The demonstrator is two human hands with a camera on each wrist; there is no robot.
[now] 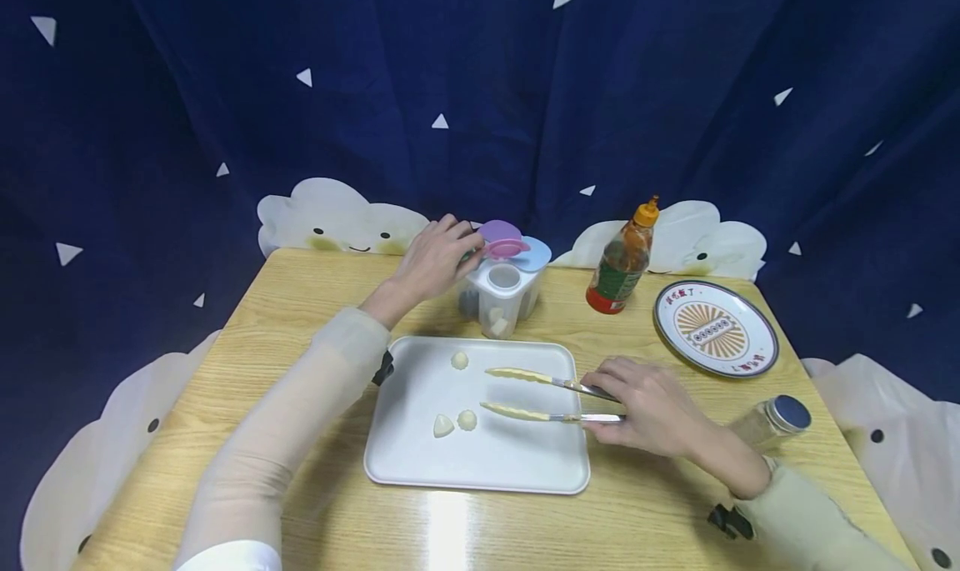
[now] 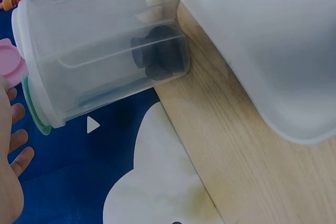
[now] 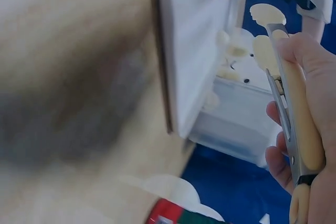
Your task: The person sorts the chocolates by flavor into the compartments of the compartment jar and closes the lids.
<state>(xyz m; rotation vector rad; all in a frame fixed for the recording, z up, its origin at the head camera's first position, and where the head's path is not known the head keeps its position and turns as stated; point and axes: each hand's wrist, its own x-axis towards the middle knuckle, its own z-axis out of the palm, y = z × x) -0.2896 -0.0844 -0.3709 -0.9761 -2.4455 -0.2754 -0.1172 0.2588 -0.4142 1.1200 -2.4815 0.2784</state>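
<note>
My left hand [image 1: 438, 258] is at the top of a clear compartment container [image 1: 517, 300], its fingertips right at the raised pink lid [image 1: 504, 242]. The front compartment has its round mouth uncovered and pale pieces [image 1: 498, 319] at the bottom. Dark pieces [image 2: 160, 51] lie in another compartment, beneath a green lid [image 2: 35, 106]. With my right hand [image 1: 648, 404] I grip metal tongs [image 1: 566, 384], their cream scalloped tips [image 3: 266, 51] spread apart over the white tray [image 1: 517, 467]. On the tray are a pale wedge-shaped piece [image 1: 443, 425] and two pale fluted pieces [image 1: 467, 420].
Behind the tray to the right stands a sauce bottle [image 1: 621, 262] with an orange cap. A patterned plate [image 1: 752, 329] lies right of it. Near my right forearm is a glass jar [image 1: 767, 423] with a dark lid. A dark blue curtain [image 1: 480, 71] hangs behind the wooden table [image 1: 315, 504].
</note>
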